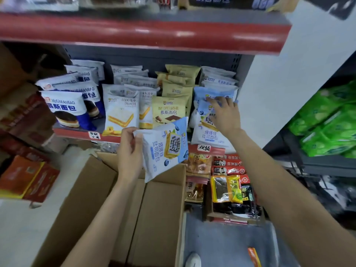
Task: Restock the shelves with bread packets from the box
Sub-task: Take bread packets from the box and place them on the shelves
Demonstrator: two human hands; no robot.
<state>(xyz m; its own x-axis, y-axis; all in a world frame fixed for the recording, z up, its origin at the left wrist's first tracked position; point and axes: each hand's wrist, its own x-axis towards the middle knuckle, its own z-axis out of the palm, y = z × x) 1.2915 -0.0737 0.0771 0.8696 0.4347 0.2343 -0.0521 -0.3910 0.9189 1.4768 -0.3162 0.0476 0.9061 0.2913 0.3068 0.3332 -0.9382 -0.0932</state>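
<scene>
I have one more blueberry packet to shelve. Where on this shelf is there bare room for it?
Little room. The shelf shows one bare strip, between the chocolate packets and white sandwich packets. Elsewhere rows are tight; the right hand rests on the blueberry row. The left hand holds the packet.

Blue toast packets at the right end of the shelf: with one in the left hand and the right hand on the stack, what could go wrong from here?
1. The front stacked packet overhangs the shelf edge; the right hand pressing the stack could tip it off.
2. The left hand pinches the held packet by one edge only, tilted above the open box; it may slip back in.
3. The row looks full, so forcing another packet in could squash the bread.
</scene>
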